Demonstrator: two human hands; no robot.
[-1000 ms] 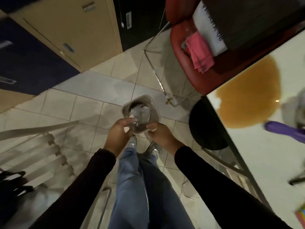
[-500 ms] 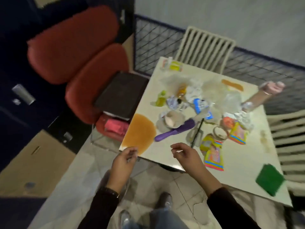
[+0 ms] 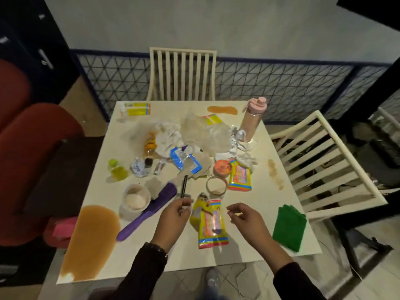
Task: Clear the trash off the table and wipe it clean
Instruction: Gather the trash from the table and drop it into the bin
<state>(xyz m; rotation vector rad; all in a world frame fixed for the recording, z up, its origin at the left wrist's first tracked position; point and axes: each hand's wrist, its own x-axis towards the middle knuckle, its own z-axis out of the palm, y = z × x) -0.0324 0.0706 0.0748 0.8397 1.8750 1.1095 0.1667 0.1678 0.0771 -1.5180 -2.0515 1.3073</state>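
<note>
A white table (image 3: 259, 213) is littered with trash: crumpled plastic (image 3: 207, 135), a blue wrapper (image 3: 185, 160), a paper cup (image 3: 135, 199), a purple brush (image 3: 147, 213), a tape roll (image 3: 216, 186) and yellow wrappers (image 3: 211, 224). A big brown spill (image 3: 91, 241) covers the near left corner, and a small spill (image 3: 221, 109) lies at the back. A folded green cloth (image 3: 289, 226) rests near the right edge. My left hand (image 3: 173, 215) pinches the near end of a black pen (image 3: 184, 185). To the right of the yellow wrapper, my right hand (image 3: 246, 219) hovers with curled fingers, holding nothing.
A pink bottle (image 3: 253, 120) stands at the back right of the table. White slatted chairs stand behind (image 3: 181, 74) and to the right (image 3: 320, 165). On the left, a red chair (image 3: 32, 148) holds a dark board and a pink cloth (image 3: 62, 230).
The view swung up from a trash bin on the floor to the table. Both hands left the bin and moved over the table; the left fingers closed on the pen.
</note>
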